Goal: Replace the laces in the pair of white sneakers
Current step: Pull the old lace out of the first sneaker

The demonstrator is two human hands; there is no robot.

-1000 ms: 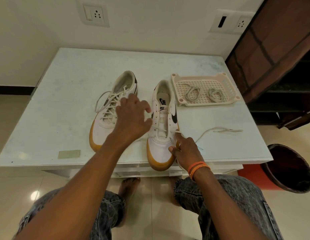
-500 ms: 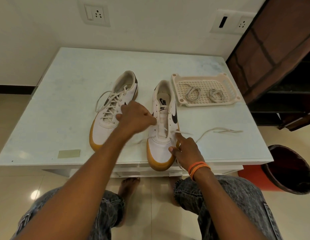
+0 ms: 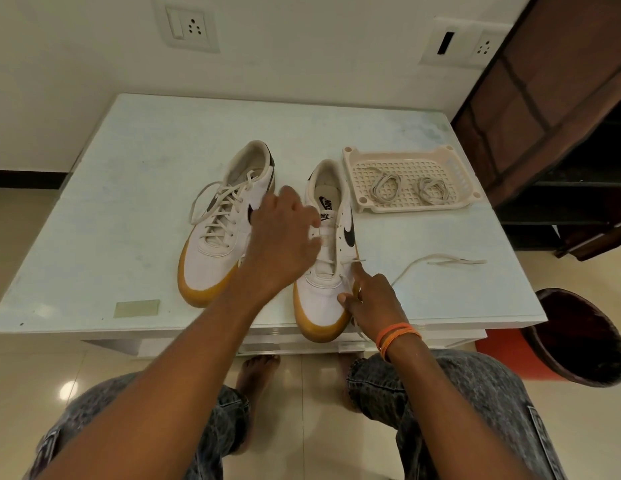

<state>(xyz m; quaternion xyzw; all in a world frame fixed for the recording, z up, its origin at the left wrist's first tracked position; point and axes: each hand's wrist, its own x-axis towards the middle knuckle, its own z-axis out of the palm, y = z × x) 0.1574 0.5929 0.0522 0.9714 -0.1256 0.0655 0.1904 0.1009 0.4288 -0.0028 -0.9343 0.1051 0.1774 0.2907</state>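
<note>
While you sit at the near edge of the pale worktop, your arms reach out over it from your knees; the worktop carries everything, and it stands against the white wall with a dark wooden unit off its right side; a dark bin stands on the floor below the near right corner.

Near the middle of the worktop the laced sneaker lies to the left, toe towards the near edge, its lace loops spilling towards the left edge; just beside it on the right lies the second sneaker, its gum-coloured toe jutting a little past the near edge; only its lowest eyelets carry lace.

Towards the far right corner sits the cream perforated tray, and in it two coiled laces lie side by side, apart from one another.

Your left hand hovers over the gap between the two sneakers, fingers curled and fingertips at the tongue of the second sneaker; whether they pinch the lace there, you cannot tell from this view; your right hand rests at the right flank of that sneaker's toe, forefinger stretched to the lace at the lower eyelets, thumb and curled fingers gripping the sneaker's side; two orange bands ring that wrist.

From the second sneaker a loose lace trails across the worktop towards the right edge.

Near the near left corner lies a small pale label.
</note>
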